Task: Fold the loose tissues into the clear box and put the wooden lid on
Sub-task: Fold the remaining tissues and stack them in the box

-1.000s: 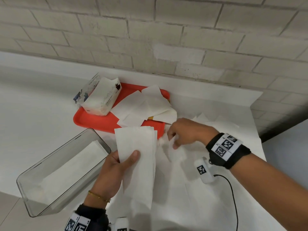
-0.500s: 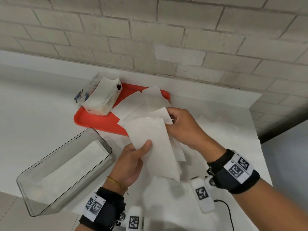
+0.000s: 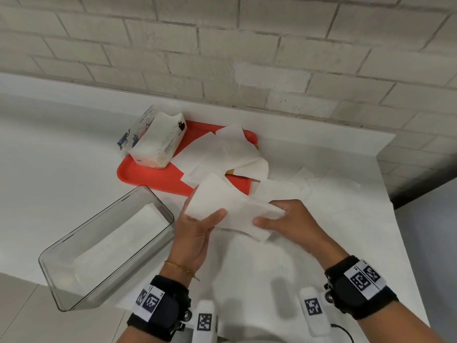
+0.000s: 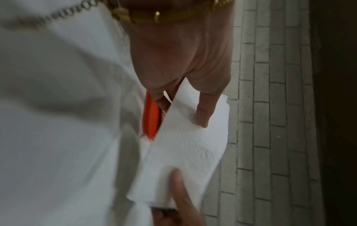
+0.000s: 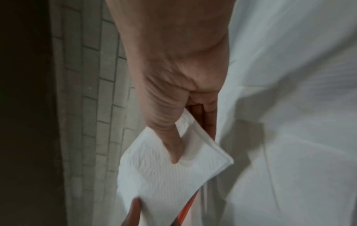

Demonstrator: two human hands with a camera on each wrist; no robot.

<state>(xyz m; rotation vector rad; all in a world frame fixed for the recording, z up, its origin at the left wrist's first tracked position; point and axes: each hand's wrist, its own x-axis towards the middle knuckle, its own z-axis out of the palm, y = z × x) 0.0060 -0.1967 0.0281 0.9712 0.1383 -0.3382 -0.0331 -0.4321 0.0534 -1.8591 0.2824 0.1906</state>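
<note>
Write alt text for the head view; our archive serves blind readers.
Both hands, left hand and right hand, hold a folded tissue above a white table, beside a clear box and a red tray of loose tissues.

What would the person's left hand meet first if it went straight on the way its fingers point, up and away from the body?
Probably the red tray, at its near edge; the left hand already holds the folded tissue. Depth is unclear.

Your head view was bright and evenly lit, with soft shadows under your wrists on the white counter (image 3: 61, 157) and brick lines bowed at the edges. Both wrist views were dimmer, smeared by motion blur, their outer edges nearly black.
</note>
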